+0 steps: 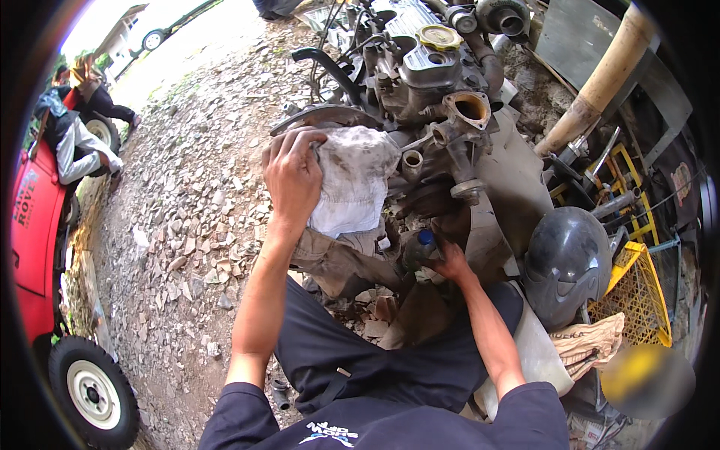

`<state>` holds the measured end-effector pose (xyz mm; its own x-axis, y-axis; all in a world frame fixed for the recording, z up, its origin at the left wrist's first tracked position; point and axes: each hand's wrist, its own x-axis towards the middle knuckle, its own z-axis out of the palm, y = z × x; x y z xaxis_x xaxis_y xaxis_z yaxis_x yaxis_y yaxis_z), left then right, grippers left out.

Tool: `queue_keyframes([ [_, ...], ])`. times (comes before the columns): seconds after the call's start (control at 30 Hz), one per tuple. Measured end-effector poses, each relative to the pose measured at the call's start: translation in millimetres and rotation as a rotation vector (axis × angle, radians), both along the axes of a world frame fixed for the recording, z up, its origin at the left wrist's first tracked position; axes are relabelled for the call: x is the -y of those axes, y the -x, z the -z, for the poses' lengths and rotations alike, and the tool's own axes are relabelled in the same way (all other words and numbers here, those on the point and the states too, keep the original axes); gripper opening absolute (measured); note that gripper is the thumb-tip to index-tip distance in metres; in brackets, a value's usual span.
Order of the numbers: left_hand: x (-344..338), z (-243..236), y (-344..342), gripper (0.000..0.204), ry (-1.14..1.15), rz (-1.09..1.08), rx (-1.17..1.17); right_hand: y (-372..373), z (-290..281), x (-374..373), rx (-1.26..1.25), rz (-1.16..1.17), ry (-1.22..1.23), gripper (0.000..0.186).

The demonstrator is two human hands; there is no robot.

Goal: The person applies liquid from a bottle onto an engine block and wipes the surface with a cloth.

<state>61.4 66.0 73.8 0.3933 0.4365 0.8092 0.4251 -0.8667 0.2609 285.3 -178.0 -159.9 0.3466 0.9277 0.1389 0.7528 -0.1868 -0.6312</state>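
My left hand (294,166) is closed on the edge of a white rag (349,184) smudged with dark grease. The cloth hangs against the front of a dirty engine (409,97), just below a curved metal part. Lower and to the right, my right hand (450,260) grips a clear plastic bottle (418,255) with a blue cap (425,237). It stands low between my knees and the engine; its lower part is hard to make out. A brown cloth (337,262) lies below the rag.
A bamboo pole (592,82) slants at the right. Nearby are a dark helmet (568,266), a yellow crate (637,292) and loose metal parts. Broken stone (202,217) covers the ground at left, with a red vehicle (34,247), a wheel (94,394) and people (79,139) beyond.
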Motion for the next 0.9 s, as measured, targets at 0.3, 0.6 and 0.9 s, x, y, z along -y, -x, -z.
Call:
queue_keyframes([
  [0.3,3,-24,-13,0.024,-0.113,0.14,-0.413,28,-25,20,0.111,0.111,0.069,0.075],
  [0.6,-7,-34,-36,0.027,-0.044,0.127,-0.684,26,-53,26,0.04,0.172,0.179,0.081],
  [0.9,1,-37,-49,0.033,-0.163,0.076,-0.841,-1,-43,23,0.06,0.169,0.007,0.087],
])
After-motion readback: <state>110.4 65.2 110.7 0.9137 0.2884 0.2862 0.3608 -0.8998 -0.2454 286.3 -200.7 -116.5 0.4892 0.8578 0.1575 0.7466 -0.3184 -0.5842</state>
